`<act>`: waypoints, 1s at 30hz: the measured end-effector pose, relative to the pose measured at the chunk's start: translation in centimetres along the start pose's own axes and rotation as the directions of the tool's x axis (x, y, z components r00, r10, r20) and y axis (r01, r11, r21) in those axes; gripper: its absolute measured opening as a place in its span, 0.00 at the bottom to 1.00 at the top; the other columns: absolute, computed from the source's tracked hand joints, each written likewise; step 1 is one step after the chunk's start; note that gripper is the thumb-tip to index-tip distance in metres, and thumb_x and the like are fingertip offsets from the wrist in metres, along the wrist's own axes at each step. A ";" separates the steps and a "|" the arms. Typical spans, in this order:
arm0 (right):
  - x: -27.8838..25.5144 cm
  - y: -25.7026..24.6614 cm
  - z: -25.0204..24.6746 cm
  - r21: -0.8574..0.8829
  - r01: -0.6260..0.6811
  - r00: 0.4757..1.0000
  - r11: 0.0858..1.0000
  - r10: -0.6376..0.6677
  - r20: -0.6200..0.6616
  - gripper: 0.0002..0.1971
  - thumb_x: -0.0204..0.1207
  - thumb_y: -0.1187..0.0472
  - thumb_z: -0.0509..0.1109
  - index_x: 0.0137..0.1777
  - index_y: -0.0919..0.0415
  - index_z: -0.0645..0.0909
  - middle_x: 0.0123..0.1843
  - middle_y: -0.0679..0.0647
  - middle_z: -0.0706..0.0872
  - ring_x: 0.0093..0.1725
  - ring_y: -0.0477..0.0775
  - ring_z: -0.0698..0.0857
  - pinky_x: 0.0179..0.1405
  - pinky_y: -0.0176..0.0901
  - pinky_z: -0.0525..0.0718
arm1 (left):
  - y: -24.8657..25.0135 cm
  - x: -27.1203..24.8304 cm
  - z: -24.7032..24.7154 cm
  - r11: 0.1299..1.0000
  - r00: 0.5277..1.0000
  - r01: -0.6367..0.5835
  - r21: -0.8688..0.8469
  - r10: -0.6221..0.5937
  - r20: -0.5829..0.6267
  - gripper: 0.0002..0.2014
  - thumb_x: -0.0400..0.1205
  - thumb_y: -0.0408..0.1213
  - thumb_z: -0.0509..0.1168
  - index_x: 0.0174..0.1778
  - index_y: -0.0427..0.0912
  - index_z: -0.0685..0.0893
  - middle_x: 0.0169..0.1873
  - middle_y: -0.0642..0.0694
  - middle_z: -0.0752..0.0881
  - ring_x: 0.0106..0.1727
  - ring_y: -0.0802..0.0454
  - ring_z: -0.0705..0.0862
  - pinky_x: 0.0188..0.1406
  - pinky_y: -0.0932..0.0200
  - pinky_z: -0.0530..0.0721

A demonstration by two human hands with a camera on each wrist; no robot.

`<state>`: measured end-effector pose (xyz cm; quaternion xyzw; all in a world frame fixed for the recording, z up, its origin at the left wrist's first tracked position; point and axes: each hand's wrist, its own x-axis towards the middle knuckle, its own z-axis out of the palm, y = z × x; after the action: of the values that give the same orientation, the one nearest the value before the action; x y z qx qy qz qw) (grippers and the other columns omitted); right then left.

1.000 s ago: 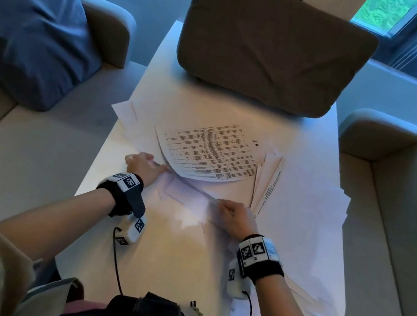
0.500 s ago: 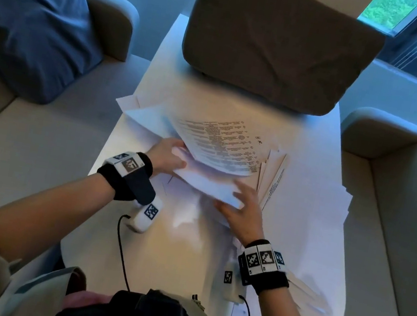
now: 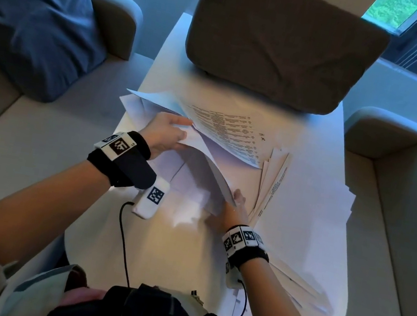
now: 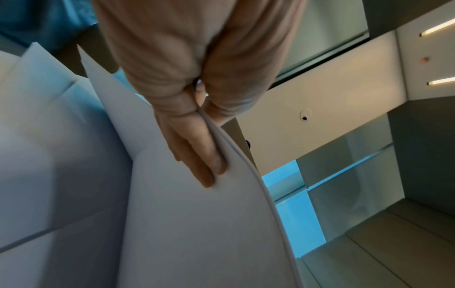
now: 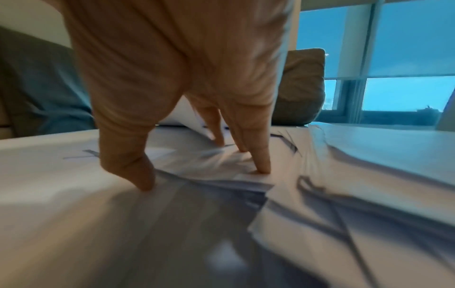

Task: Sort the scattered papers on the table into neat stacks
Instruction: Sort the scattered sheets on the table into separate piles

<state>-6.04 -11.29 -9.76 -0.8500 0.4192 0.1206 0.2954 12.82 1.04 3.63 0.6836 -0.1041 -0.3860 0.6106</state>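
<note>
White papers lie scattered over the white table (image 3: 157, 254). My left hand (image 3: 167, 134) grips the near-left edge of a bundle topped by a printed sheet (image 3: 229, 130) and holds it tilted up off the table. In the left wrist view its fingers (image 4: 197, 159) lie under the curved sheets while the thumb pinches from above. My right hand (image 3: 238, 209) reaches under the bundle's raised corner. Its straight fingertips (image 5: 262, 163) press on flat sheets on the table. A fanned set of papers (image 3: 272, 185) lies just right of it.
More loose sheets cover the table's right side (image 3: 316, 218) and its near right corner (image 3: 299, 285). A brown cushion (image 3: 284, 37) stands at the table's far end. A blue pillow (image 3: 33, 10) rests on the sofa to the left. Sofa seats flank the table.
My left hand has taken hold of the printed bundle and raised its near edge up and back. The right hand has moved forward under it onto the flat sheets.
</note>
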 end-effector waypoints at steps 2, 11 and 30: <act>0.2 0.1 0.1 -0.082 -0.009 1.000 0.997 0.009 -0.003 0.50 0.55 0.52 0.82 0.76 0.59 0.60 0.75 0.59 0.63 0.73 0.63 0.69 0.66 0.50 0.79 | 0.5 -0.3 -0.3 1.000 1.000 -0.008 -0.002 0.008 -0.007 0.19 0.82 0.17 0.56 0.69 0.26 0.73 0.56 0.39 0.77 0.42 0.52 0.82 0.30 0.68 0.87; -0.1 -0.4 -1.8 -0.072 0.094 0.995 0.993 -0.093 0.020 0.20 0.72 0.58 0.72 0.63 0.63 0.79 0.62 0.62 0.82 0.62 0.64 0.82 0.52 0.45 0.79 | 1.4 -1.9 -3.6 0.965 0.977 -0.157 0.212 0.183 -0.109 0.09 0.77 0.31 0.69 0.50 0.48 0.88 0.53 0.41 0.86 0.45 0.49 0.86 0.49 0.53 0.84; -7.3 1.1 -19.5 0.809 0.444 0.892 0.384 -0.100 -0.441 0.18 0.81 0.70 0.63 0.62 0.47 0.78 0.56 0.50 0.87 0.53 0.50 0.86 0.44 0.46 0.89 | 1.0 -3.6 0.4 0.903 0.926 -0.341 0.263 0.274 0.261 0.20 0.77 0.28 0.70 0.64 0.48 0.79 0.51 0.46 0.84 0.44 0.48 0.87 0.44 0.54 0.88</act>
<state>-12.22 -18.94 8.66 -0.6267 0.3121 -0.3106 0.6429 10.48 2.72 6.02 0.6976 -0.3353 -0.3362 0.5366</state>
